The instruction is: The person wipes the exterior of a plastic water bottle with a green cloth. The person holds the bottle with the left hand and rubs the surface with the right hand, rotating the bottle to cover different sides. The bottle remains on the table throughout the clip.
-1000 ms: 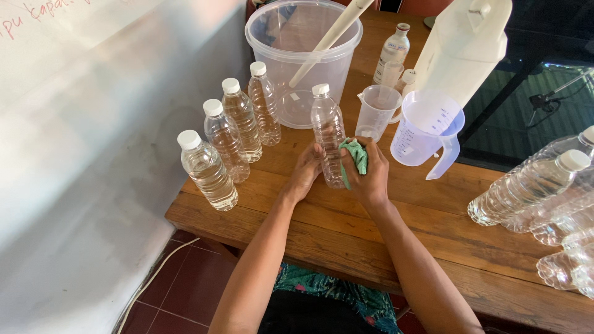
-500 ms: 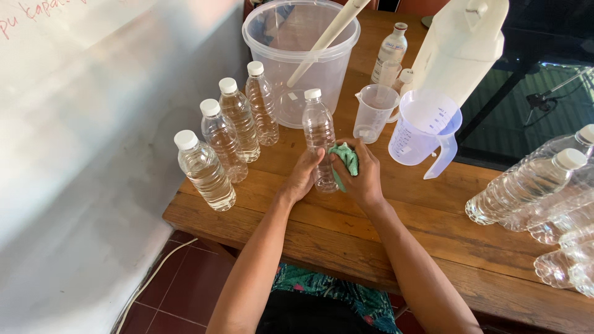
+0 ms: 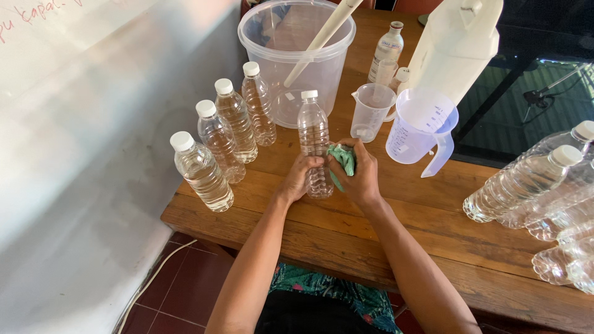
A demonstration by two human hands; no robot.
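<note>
A clear plastic bottle (image 3: 313,133) with a white cap stands upright on the wooden table (image 3: 396,222). My left hand (image 3: 299,177) grips its lower part from the left. My right hand (image 3: 359,173) holds a crumpled green cloth (image 3: 342,160) pressed against the bottle's right side. Both forearms reach in from the bottom of the view.
Several filled capped bottles (image 3: 218,143) stand in a row at the left near the white wall. Behind are a large clear bucket (image 3: 296,55) with a stick, a small measuring cup (image 3: 373,111), a larger measuring jug (image 3: 421,128), a white jerrycan (image 3: 455,46). More bottles (image 3: 526,182) lie at the right.
The bottle and both hands have shifted slightly left and nearer the table's front edge. The cloth has slid along the bottle's side.
</note>
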